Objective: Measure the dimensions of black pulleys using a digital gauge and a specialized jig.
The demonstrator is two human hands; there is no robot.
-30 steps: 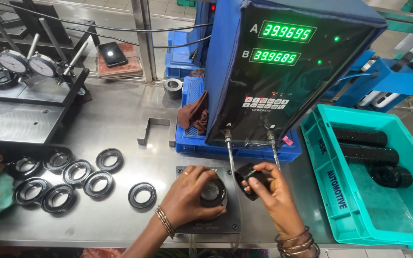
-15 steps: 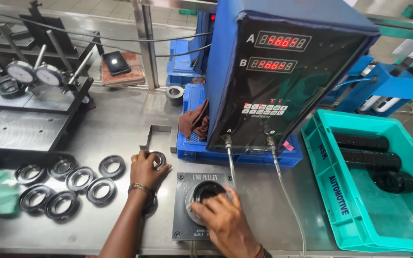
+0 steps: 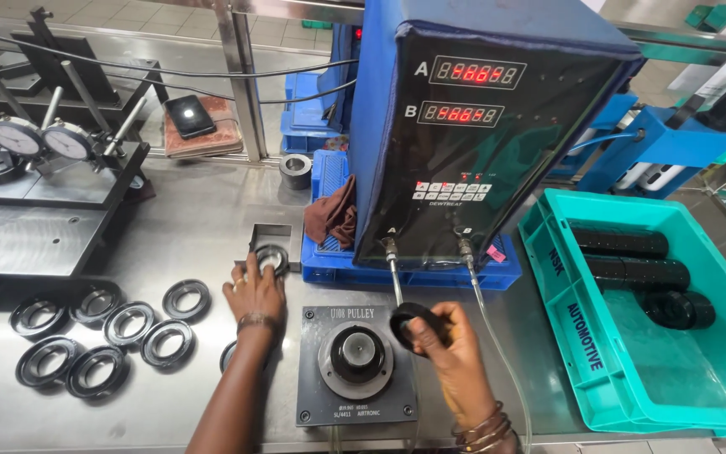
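Two hands are working over the steel desk [image 3: 186, 227]. The right hand [image 3: 451, 349] is pinching a black ring-shaped part [image 3: 409, 319] between thumb and fingers, holding it just above and to the right of the round post of the grey gauge fixture [image 3: 356, 366] near the desk's front edge. The left hand [image 3: 254, 290] is resting on another black ring [image 3: 272, 256] sitting in a small square holder [image 3: 275, 244], fingers curled over it. More black rings [image 3: 128, 324] are lying toward the front left corner. Behind the fixture, a blue readout box [image 3: 481, 126] is showing red digits, and a teal crate [image 3: 581, 336] is sitting at the right edge.
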